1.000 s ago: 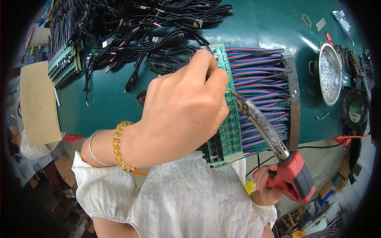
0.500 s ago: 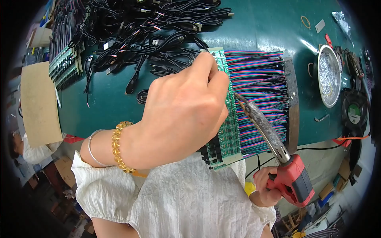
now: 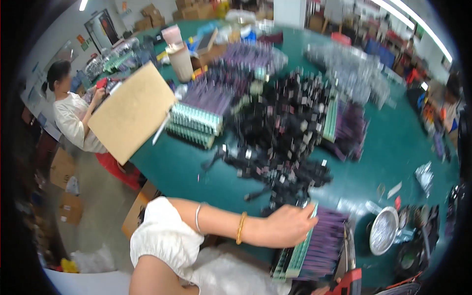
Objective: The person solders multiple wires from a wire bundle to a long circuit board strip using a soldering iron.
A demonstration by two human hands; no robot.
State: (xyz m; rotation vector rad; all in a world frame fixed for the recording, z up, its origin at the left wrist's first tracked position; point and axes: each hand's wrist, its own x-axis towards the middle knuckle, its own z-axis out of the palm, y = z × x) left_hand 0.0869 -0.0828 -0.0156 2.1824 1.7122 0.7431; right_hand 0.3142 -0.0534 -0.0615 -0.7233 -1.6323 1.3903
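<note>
My left hand (image 3: 287, 226) is closed at the upper end of a stack of green circuit boards (image 3: 297, 255). Its fingertips are blurred against the board, so what they pinch is hidden. Bundles of thin coloured wires (image 3: 327, 241) run rightward from the boards. Low in the picture, my right hand (image 3: 328, 289), partly cut off by the edge, grips a red-handled soldering gun (image 3: 350, 282). Its metal barrel points up beside the wire ends. Beyond my left hand lies a large heap of black cables (image 3: 290, 128), smeared by motion.
A silvery metal bowl (image 3: 384, 230) and a small black fan (image 3: 410, 258) are at the right. More wired boards (image 3: 194, 123) lie at left, near a tan sheet (image 3: 132, 113) and a cup (image 3: 180, 64). A co-worker (image 3: 73, 115) sits at far left.
The view has swung up and left, bringing the far table, room and co-worker into sight. My left hand stays at the boards; the soldering gun now shows at the lower edge.
</note>
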